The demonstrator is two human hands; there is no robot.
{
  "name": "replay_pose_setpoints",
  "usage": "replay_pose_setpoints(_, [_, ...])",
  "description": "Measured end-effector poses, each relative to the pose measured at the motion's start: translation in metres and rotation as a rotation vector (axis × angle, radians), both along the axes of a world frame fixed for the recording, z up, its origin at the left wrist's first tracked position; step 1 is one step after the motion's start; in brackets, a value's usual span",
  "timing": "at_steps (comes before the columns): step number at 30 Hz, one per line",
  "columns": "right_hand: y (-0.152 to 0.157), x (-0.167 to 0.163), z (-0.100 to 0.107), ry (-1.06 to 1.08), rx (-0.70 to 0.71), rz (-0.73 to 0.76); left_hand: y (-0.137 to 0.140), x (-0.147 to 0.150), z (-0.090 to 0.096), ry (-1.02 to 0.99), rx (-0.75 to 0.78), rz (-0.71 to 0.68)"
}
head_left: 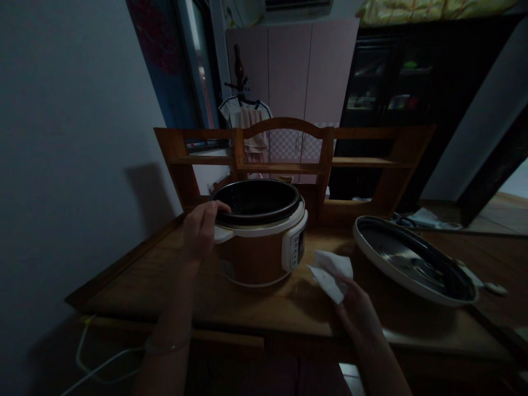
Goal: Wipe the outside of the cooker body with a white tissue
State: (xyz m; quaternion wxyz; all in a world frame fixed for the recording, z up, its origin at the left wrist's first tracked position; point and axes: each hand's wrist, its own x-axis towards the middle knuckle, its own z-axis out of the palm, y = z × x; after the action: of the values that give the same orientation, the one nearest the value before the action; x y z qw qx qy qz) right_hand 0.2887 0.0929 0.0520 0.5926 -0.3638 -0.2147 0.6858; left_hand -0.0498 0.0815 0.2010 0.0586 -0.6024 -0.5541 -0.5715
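An electric pressure cooker (251, 258), brown with white trim and a control panel on its right side, stands lidless on the wooden desk. Its black inner pot (264, 217) sits in the top, with the rim above the white collar. My left hand (200, 228) has its fingers hooked over the pot's left rim, the thumb side hidden. In my right hand (357, 302), a folded white tissue (332, 269) is pinched, just right of the cooker and above the desk. Further right, the cooker's round lid (412, 261) lies with its metal inside facing up.
Behind the cooker rises the desk's wooden shelf rack (282, 168). A wall (82, 137) closes off the left side. A white cable (86, 352) hangs below the desk's left front edge. A white crumpled item (429, 219) lies behind the lid.
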Motion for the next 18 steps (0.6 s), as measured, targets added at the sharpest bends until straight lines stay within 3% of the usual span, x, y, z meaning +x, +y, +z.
replay_pose_setpoints(6, [-0.0027,-0.0074,0.0019,0.036,0.021,0.049,0.0005,0.0,-0.0006,-0.005,0.009,-0.007])
replay_pose_setpoints(18, [-0.0016,-0.0067,0.0095,0.086,-0.007,-0.023,0.0016,0.0011,-0.0009,-0.042,0.014,-0.011])
